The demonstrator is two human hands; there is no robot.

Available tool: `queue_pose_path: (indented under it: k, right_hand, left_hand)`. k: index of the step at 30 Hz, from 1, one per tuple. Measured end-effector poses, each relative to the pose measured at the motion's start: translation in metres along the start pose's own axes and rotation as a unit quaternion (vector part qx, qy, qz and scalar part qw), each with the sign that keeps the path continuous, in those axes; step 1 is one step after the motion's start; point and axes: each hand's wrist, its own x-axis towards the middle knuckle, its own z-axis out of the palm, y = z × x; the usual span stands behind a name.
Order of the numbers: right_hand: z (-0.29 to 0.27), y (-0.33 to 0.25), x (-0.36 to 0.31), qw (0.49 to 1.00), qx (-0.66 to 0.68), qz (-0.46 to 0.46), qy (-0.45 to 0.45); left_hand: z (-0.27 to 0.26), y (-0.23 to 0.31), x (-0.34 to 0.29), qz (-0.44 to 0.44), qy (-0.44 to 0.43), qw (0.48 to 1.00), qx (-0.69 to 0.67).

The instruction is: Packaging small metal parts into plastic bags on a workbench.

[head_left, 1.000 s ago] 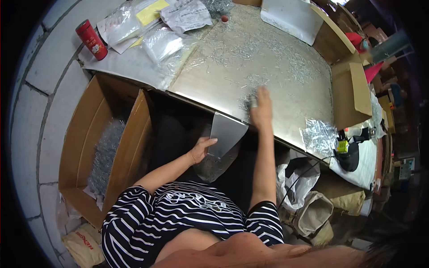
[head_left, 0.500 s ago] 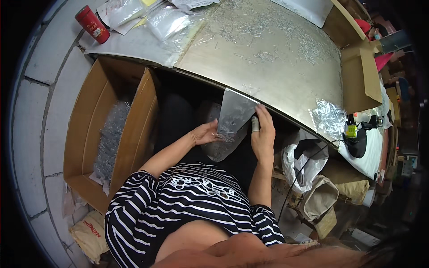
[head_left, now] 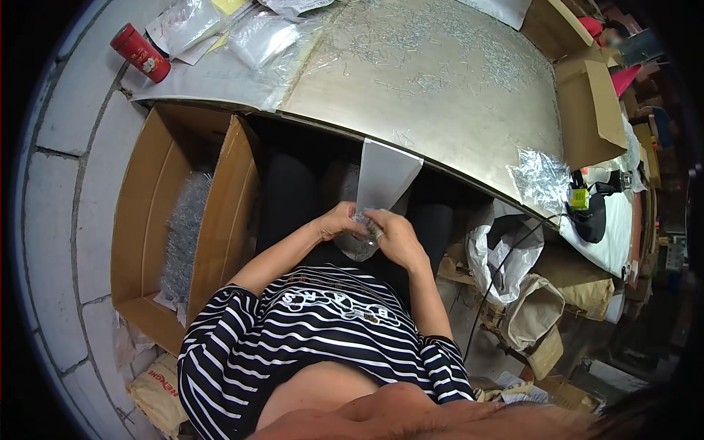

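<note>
A grey metal chute (head_left: 385,176) slopes from the table edge toward my lap, narrowing at its lower end. My left hand (head_left: 342,221) is closed beside that narrow end. Close against it, my right hand (head_left: 394,236) has its fingers bent and pressed together there. Something small and glossy, perhaps clear plastic, shows between the fingers; the hands mostly hide it. Below them in my lap lies a clear plastic bag (head_left: 358,248). Many thin metal pins (head_left: 440,48) are scattered on the metal tabletop (head_left: 440,121).
A cardboard box (head_left: 220,213) of shiny clear packets (head_left: 187,227) stands at my left. On the table are a red canister (head_left: 139,53), plastic bags (head_left: 264,37), a heap of clear packets (head_left: 541,180) and another cardboard box (head_left: 592,117). A white sack (head_left: 495,257) hangs at the right.
My right hand has come down from the chute's upper right corner to my left hand at the narrow end. The pins in the chute's lower part no longer show.
</note>
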Motion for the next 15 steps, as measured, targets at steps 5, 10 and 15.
queue_pose_path:
  k: [5, 10, 15]
  right_hand:
    - [0.002, -0.002, 0.006, 0.996, 0.007, -0.015, 0.091]
    - [0.008, 0.013, 0.013, 0.998, 0.026, 0.014, 0.053]
    - [-0.008, 0.026, 0.008, 0.972, 0.141, 0.027, 0.187]
  left_hand:
    - [-0.005, -0.003, 0.005, -0.012, 0.017, 1.000, 0.010]
    - [-0.002, -0.008, 0.002, -0.103, 0.019, 0.990, 0.096]
    - [0.003, 0.011, -0.012, -0.073, -0.016, 0.997, -0.026]
